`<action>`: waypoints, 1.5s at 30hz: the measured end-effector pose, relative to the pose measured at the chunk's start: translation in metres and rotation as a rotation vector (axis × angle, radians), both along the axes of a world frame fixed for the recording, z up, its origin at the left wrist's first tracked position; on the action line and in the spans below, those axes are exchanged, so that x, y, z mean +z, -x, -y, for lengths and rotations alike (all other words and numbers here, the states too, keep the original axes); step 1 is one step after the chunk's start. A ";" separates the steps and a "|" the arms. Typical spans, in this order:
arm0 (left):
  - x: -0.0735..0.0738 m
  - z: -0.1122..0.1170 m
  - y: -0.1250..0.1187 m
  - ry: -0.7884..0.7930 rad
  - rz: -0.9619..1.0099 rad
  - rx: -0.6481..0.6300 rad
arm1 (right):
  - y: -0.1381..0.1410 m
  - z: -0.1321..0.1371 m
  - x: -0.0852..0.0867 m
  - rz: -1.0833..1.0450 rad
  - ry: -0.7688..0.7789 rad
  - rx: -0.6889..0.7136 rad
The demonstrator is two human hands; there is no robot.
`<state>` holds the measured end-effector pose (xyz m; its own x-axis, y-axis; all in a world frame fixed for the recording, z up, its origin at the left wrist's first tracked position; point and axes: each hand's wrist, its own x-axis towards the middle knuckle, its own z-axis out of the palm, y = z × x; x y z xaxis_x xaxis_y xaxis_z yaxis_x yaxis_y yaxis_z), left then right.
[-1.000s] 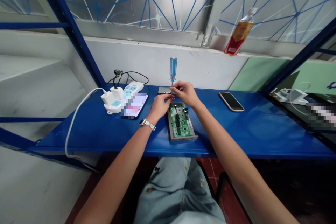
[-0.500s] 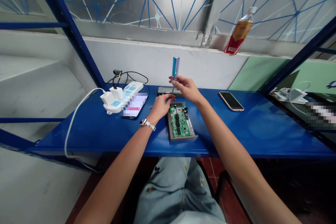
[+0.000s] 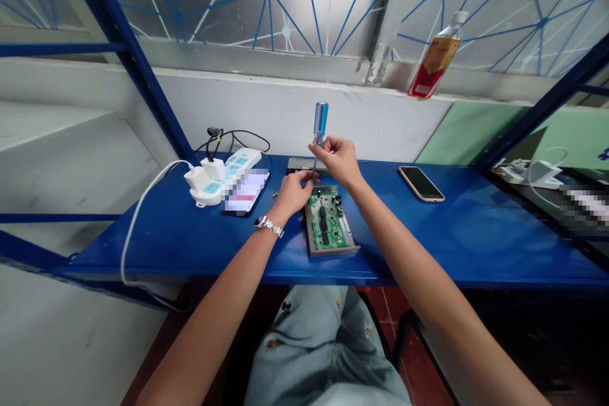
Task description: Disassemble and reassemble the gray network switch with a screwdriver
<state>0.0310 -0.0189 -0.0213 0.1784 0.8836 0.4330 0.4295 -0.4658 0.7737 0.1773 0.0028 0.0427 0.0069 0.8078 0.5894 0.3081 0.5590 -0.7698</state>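
Note:
A screwdriver (image 3: 320, 119) with a clear and blue handle stands nearly upright over the far left corner of a green circuit board (image 3: 328, 219) in a grey metal casing (image 3: 333, 252). My right hand (image 3: 340, 157) is closed, thumb and fingers pinching the screwdriver just below its handle. Fingers of my left hand (image 3: 294, 192) are pinched round the low end of the shaft, by the casing's far edge. Its tip is hidden there. Small screws (image 3: 275, 195) lie to the left of my left hand.
Behind my hands lies a flat grey metal piece (image 3: 297, 165). To the left are a phone with a lit screen (image 3: 245, 192) and a white power strip (image 3: 204, 193) with cables. A dark-screened phone (image 3: 421, 183) is at right. A bottle (image 3: 435, 62) stands on the sill.
The screwdriver handle has turned a little, its blue side now facing right. My right fingers have drawn closer together around it. My left hand and the board stay in place.

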 end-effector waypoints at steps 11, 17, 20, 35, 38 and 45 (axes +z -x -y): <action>0.005 0.004 0.001 0.012 -0.033 -0.060 | -0.034 0.008 0.031 0.167 0.302 0.485; 0.003 0.003 0.001 0.016 -0.038 -0.040 | -0.019 0.010 0.021 0.304 0.014 0.062; 0.002 0.003 0.000 0.013 -0.037 -0.036 | -0.008 0.015 0.017 0.352 -0.036 -0.149; 0.003 0.005 0.001 -0.002 -0.050 -0.014 | -0.010 0.014 0.018 0.095 0.179 0.286; 0.003 0.005 0.001 -0.003 -0.003 -0.024 | -0.020 0.010 0.022 0.007 0.214 0.419; 0.007 0.006 -0.001 0.032 0.003 -0.020 | -0.026 0.008 0.024 -0.107 0.096 0.367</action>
<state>0.0317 -0.0250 -0.0144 0.1945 0.8932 0.4054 0.4181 -0.4493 0.7895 0.2030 -0.0052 0.0670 -0.2359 0.8193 0.5226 0.0162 0.5410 -0.8409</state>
